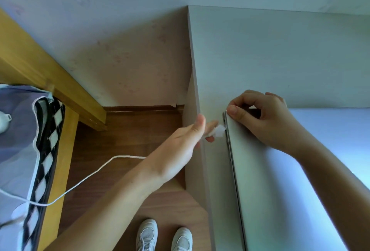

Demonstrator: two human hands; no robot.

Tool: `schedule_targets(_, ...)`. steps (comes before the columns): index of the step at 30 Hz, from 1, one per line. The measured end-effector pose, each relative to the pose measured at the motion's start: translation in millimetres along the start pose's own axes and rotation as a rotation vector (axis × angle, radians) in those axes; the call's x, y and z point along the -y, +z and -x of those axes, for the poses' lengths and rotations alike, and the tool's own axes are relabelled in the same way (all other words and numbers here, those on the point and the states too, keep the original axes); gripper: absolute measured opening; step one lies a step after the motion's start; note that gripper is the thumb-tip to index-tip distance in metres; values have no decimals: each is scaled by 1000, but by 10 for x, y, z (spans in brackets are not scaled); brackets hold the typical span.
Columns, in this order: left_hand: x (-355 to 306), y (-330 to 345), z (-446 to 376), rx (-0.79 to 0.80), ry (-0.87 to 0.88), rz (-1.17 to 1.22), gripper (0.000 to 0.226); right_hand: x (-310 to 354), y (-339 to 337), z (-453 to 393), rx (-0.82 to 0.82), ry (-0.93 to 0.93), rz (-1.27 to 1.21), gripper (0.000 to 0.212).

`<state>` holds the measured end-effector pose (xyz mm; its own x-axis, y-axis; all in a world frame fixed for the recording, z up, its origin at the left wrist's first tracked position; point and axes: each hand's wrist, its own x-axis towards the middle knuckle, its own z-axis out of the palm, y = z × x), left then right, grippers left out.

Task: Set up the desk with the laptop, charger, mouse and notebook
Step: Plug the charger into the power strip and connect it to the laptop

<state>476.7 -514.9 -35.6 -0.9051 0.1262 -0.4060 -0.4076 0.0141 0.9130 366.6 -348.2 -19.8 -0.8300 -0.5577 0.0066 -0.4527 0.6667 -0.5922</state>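
Your left fingers [210, 128] pinch the white plug [218, 130] and hold it against the left edge of the laptop [280, 180], near its far corner. If the plug is already fully in the port I cannot tell, because your fingers hide the joint. Your left hand [180, 146] has the thumb raised beside the plug. The fingers of your right hand [266, 118] are curled, and the thumb presses on the corner of the closed lid to keep the laptop steady.

The cable [84, 180] runs from the plug, behind your left forearm, down to the bed [18, 140] on the left, where it ends on the cover.

The laptop lies flat on the desk [280, 54], close to the desk's left edge, so I judge this part done. The charger is being connected now. The lid is not yet open. Mouse and notebook are not visible on the desk, so they probably remain.
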Motion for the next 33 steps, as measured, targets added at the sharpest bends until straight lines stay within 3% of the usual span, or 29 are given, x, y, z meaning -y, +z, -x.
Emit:
schedule_targets(3, 24, 17, -36, -149, 24, 40, 54, 10, -1, 21, 8, 3, -32, 25)
schedule_targets(7, -9, 27, -54, -216, 110, 51, 29, 1, 20, 63, 18, 7, -5, 25)
schedule_targets(11, 20, 40, -57, -282, 187, -231, 18, 0, -17, 69, -7, -1, 10, 25)
schedule_targets(16, -3, 112, -48, -357, 304, -355, 7, -10, -55, 92, -4, -17, -50, 26)
schedule_targets(24, -60, 106, -6, -383, 422, -404, 19, -46, -68, 95, 16, -11, -143, 58)
schedule_targets(28, -46, 123, -5, -416, 444, -448, 24, -51, -39, 102, 10, 0, -131, 36)
schedule_targets(33, -23, 174, -59, -493, 470, -605, 15, -48, 35, 109, 5, 3, -38, 26)
